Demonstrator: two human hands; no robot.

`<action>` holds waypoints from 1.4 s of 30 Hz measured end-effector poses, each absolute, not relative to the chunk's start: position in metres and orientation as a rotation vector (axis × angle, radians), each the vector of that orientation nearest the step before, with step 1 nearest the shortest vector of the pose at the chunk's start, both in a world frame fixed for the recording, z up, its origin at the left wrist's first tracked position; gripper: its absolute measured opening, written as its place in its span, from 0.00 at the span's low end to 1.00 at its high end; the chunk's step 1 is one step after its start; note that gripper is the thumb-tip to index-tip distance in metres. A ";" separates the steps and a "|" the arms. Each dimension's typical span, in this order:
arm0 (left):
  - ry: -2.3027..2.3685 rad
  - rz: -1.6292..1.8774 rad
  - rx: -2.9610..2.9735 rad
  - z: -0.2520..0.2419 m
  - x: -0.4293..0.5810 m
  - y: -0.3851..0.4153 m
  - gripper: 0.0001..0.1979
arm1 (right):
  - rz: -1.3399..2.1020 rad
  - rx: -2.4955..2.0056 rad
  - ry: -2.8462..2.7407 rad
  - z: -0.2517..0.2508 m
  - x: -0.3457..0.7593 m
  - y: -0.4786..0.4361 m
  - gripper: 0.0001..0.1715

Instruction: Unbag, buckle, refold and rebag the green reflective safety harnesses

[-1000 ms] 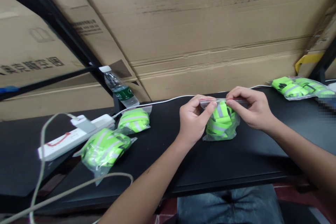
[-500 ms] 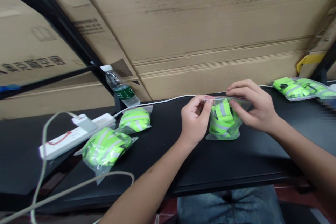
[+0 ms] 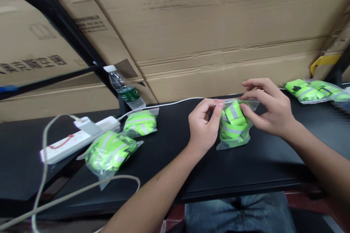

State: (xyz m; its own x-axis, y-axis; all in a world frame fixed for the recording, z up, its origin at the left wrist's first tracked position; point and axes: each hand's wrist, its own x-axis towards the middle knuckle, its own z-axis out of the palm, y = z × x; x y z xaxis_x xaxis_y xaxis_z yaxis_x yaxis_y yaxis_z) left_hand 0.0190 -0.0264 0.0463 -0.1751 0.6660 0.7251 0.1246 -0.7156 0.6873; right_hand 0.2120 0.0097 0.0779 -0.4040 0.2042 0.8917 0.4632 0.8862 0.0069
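Note:
A clear zip bag (image 3: 232, 127) with folded bright green reflective straps, grey-striped, stands over the black table, its red-lined zip edge on top. My left hand (image 3: 203, 122) pinches the upper left corner of this bag between thumb and forefinger. My right hand (image 3: 269, 107) is at the upper right corner, fingers spread and curved. Its thumb touches the front of the bag near the top, and the forefinger is by the zip edge with a gap between them. The ends of the other right fingers hang above the bag.
Two more bags of green straps (image 3: 111, 153) lie to the left, beside a white power strip (image 3: 79, 140) with cables. A water bottle (image 3: 125, 89) leans near the black frame. Further strap bags (image 3: 311, 91) lie at far right. Cardboard (image 3: 218, 25) stands behind the table (image 3: 164, 160).
The right hand has moved slightly right and its fingers have spread a little more. The bag has tilted a little; the left hand keeps its pinch.

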 end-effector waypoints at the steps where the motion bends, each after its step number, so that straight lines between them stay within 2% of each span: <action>1: 0.890 1.956 1.718 0.046 0.019 -0.026 0.06 | -0.297 -0.495 -1.999 0.078 0.212 0.010 0.10; 12: 0.852 1.965 1.824 0.050 0.018 -0.030 0.06 | -0.129 -0.634 -2.123 0.083 0.214 0.008 0.10; 21: 0.794 1.988 1.836 0.050 0.019 -0.032 0.07 | -0.042 -0.446 -2.145 0.086 0.214 0.004 0.10; 29: 0.768 1.961 1.792 0.049 0.022 -0.031 0.04 | 0.130 -0.456 -2.104 0.087 0.212 0.004 0.11; 36: 0.777 1.953 1.815 0.048 0.023 -0.029 0.04 | 0.429 -0.489 -2.038 0.084 0.210 0.003 0.12; 42: 0.757 1.957 1.795 0.046 0.022 -0.027 0.05 | 0.432 -0.532 -2.132 0.085 0.213 0.006 0.11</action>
